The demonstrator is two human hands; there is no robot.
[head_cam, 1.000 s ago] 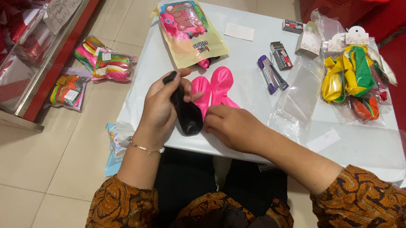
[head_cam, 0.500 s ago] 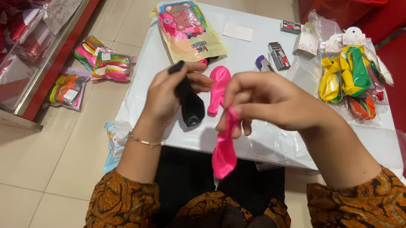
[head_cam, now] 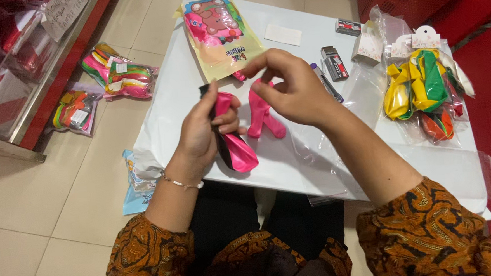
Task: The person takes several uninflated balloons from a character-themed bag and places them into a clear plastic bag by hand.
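My left hand grips a black balloon and a pink balloon together, over the near left part of the white table. Both balloons are uninflated and hang down from my fist. My right hand is just to the right and a little farther away. Its thumb and fingertips pinch the neck of one of two more pink balloons that lie on the table. A flat packet with a bear picture lies beyond both hands, with pink balloons showing at its open end.
On the right lies a clear bag of yellow, green and orange balloons, with empty clear sleeves around it. Small boxes, a marker and a white label lie at the back. Balloon packets lie on the tiled floor, left.
The pink balloon my right hand held up has gone into my left hand beside the black one. My right hand has moved away to the pink balloons on the table.
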